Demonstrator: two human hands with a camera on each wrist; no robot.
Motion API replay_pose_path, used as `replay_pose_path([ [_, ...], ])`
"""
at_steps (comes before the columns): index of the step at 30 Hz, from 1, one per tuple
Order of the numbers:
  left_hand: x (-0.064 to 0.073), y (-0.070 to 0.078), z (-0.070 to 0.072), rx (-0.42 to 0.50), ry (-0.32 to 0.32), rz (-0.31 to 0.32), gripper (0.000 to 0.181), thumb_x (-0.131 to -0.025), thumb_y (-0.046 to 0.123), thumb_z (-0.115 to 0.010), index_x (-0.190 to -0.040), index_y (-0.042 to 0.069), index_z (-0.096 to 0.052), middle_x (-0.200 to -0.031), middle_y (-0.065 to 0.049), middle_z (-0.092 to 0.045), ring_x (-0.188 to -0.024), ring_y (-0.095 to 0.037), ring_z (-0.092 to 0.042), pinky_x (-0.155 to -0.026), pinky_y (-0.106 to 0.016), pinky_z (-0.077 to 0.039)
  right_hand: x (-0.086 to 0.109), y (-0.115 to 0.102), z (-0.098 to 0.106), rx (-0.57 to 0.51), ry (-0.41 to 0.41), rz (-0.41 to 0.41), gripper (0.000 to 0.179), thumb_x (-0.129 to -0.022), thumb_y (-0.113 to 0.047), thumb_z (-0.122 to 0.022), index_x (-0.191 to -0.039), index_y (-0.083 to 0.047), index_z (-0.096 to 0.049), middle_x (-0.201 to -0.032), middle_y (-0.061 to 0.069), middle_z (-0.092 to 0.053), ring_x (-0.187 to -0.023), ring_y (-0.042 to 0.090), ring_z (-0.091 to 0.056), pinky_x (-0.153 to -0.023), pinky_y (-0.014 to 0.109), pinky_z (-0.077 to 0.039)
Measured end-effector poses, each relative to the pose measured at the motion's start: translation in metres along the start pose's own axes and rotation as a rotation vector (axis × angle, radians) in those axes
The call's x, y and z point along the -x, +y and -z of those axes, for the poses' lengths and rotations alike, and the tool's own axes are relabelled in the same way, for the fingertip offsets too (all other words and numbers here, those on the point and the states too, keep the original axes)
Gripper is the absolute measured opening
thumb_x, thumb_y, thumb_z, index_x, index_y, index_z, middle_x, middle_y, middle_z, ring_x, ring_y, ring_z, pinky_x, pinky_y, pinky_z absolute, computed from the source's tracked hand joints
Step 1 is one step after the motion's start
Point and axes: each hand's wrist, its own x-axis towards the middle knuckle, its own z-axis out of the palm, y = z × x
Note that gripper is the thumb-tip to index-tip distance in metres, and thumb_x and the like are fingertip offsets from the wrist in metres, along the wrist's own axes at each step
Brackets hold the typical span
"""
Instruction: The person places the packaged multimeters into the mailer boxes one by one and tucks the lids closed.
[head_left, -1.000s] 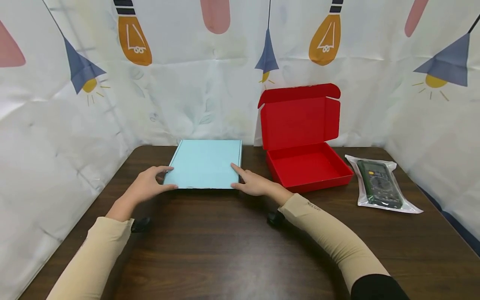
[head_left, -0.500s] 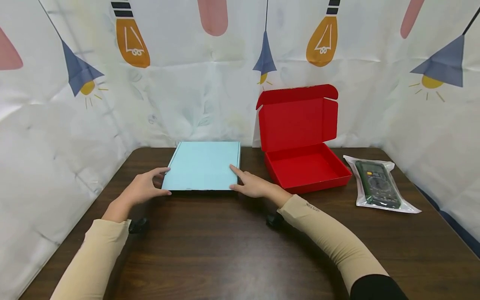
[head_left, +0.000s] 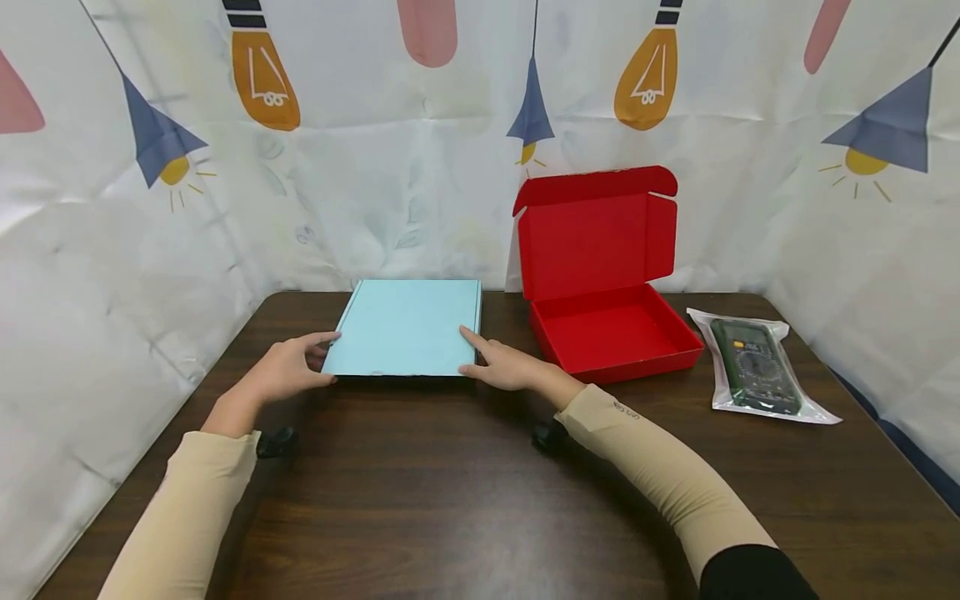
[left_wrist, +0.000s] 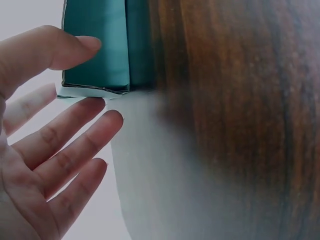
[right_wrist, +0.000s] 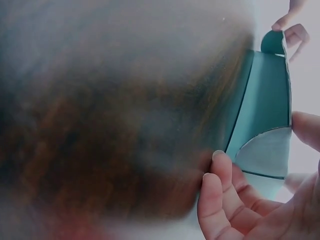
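A flat light blue cardboard box [head_left: 405, 329] lies with its lid down at the back of the dark wooden table. My left hand [head_left: 281, 372] spreads around its front left corner. In the left wrist view the fingers [left_wrist: 82, 130] are fairly straight, one or two tips by the box's corner, and the thumb stands before the box's front side [left_wrist: 97, 45]. My right hand [head_left: 506, 365] holds the front right corner, index finger on the lid, thumb at the front edge. In the right wrist view a rounded flap [right_wrist: 265, 155] shows at that corner, with curled fingers [right_wrist: 212, 200] beside it.
Right of the blue box stands a red cardboard box [head_left: 615, 329], its lid raised, nothing inside. A dark multimeter [head_left: 757, 367] in a clear plastic bag lies farther right on the table [head_left: 420, 500]. Behind hangs a white printed curtain [head_left: 420, 208].
My left thumb and fingers have drawn back slightly to the left from the blue box's corner. The right hand keeps its place, and the boxes stay put.
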Motion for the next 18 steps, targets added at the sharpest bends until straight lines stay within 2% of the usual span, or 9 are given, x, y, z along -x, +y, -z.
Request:
replay_pose_path([
  [18, 0.0044, -0.0017, 0.0019, 0.05, -0.026, 0.022, 0.07, -0.09, 0.008, -0.076, -0.152, -0.002, -0.045, -0.126, -0.035, -0.063, -0.115, -0.047, -0.063, -0.082, -0.052, -0.056, -0.0002, -0.0017, 0.0013, -0.016, -0.006, -0.008, 0.082, -0.106, -0.04, -0.055, -0.167, -0.017, -0.006, -0.166, 0.014, -0.026, -0.148, 0.03, -0.033, -0.117, 0.049, -0.032],
])
